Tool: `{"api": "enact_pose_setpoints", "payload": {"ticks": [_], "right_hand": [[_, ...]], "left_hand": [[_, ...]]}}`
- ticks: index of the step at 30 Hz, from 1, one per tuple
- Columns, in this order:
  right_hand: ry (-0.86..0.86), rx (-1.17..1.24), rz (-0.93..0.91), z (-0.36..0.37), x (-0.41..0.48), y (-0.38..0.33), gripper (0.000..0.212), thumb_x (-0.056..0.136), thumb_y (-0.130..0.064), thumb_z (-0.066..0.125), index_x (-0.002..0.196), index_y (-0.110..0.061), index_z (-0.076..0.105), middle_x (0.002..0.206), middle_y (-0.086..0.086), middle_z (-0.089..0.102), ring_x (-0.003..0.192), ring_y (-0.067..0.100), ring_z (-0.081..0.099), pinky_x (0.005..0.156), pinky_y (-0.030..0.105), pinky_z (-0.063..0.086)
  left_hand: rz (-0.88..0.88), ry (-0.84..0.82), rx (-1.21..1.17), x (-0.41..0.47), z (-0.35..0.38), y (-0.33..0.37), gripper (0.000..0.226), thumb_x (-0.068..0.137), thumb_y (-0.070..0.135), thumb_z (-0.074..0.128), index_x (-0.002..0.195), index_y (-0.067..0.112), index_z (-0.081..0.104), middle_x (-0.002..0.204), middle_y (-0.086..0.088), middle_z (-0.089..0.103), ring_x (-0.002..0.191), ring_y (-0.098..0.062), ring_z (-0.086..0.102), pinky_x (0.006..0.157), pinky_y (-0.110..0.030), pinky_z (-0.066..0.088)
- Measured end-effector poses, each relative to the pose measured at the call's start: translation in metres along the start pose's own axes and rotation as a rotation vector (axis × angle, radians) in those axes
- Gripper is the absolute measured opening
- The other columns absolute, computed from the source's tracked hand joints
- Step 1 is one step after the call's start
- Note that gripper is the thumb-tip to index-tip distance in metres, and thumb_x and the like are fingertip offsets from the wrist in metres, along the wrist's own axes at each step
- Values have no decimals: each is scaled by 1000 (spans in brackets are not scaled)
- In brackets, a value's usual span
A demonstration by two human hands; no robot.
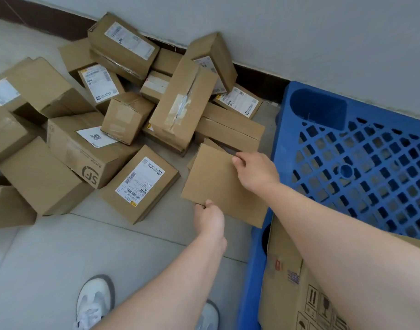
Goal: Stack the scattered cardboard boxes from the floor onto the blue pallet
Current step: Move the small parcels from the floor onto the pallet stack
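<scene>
**Flat box in both hands, between pile and pallet**

Both hands grip a thin flat cardboard box (216,184). The left hand (210,216) pinches its near edge. The right hand (255,171) curls over the far right edge. The box is tilted and looks lifted off the floor (61,253), with its near right corner overlapping the edge of the blue pallet (361,163). The other boxes lie in a jumbled pile (123,115) against the wall (299,32). One large printed carton (297,289) already sits on the pallet's near end.

Likely risks:
- Both grips are edge pinches on smooth board, so the box may slip or swing if one hand lets go early.
- The thin box could flex or crease under a hard squeeze.
- The pallet deck is an open lattice with a deep rounded recess, so a small box set half over the recess may sit crooked.
- A sloppy first layer would make later boxes lean.
- The tall taped box (180,103) leans on its neighbours, so pulling those could topple it.
- The white sneaker (95,301) is close below, so a dropped box could land on the foot.

Materials:
- The boxes are plain brown corrugated board, matte, with crisp edges.
- Some carry glossy clear tape strips and white barcode labels.
- One box has a black SF logo (90,173).
- The pallet is rigid moulded plastic with a grid of holes.
- The floor is pale smooth tile.
</scene>
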State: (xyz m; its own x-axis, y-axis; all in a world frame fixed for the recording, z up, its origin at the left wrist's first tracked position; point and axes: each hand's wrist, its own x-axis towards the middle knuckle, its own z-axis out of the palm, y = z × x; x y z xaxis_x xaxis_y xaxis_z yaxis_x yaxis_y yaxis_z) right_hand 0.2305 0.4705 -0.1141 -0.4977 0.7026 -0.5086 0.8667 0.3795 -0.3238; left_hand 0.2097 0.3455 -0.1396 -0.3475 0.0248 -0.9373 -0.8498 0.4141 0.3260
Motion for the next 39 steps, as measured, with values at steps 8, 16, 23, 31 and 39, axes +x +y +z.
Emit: {"api": "enact_pose_setpoints", "payload": {"ticks": [8, 16, 23, 31, 39], "right_hand": [[80, 273, 143, -16, -14, 4, 36, 100, -40, 37, 126, -26, 58, 119, 5, 54, 115, 28, 47, 94, 41, 43], [189, 612, 213, -74, -66, -13, 38, 100, -38, 42, 131, -24, 56, 120, -2, 61, 111, 18, 52, 86, 30, 39], [275, 712, 195, -133, -134, -27, 37, 101, -34, 37, 132, -26, 54, 124, 4, 53, 118, 21, 48, 96, 31, 35], [380, 822, 226, -193, -225, -36, 38, 102, -30, 34, 136, -29, 50, 128, -11, 56, 114, 9, 49, 98, 30, 39], [495, 847, 267, -235, -319, -25, 38, 103, -31, 35, 138, -32, 49, 132, -13, 54, 119, 9, 48, 100, 31, 39]], "left_hand": [[400, 67, 85, -28, -9, 41, 34, 102, 18, 32, 127, 26, 54, 110, 5, 58, 86, -10, 55, 82, -22, 36], [570, 30, 156, -96, -17, 73, 43, 101, 31, 34, 142, 40, 39, 135, 9, 50, 121, -16, 51, 106, -41, 40], [641, -100, 165, -188, -31, 89, 46, 102, 22, 34, 146, 36, 34, 140, 13, 47, 122, -10, 49, 109, -37, 39], [727, -228, 216, -283, -44, 96, 46, 103, 19, 35, 147, 34, 34, 146, 10, 42, 125, -10, 45, 109, -38, 38], [780, -354, 284, -367, -56, 71, 46, 102, 22, 34, 145, 37, 36, 145, 13, 45, 126, -12, 47, 108, -41, 40]]}}
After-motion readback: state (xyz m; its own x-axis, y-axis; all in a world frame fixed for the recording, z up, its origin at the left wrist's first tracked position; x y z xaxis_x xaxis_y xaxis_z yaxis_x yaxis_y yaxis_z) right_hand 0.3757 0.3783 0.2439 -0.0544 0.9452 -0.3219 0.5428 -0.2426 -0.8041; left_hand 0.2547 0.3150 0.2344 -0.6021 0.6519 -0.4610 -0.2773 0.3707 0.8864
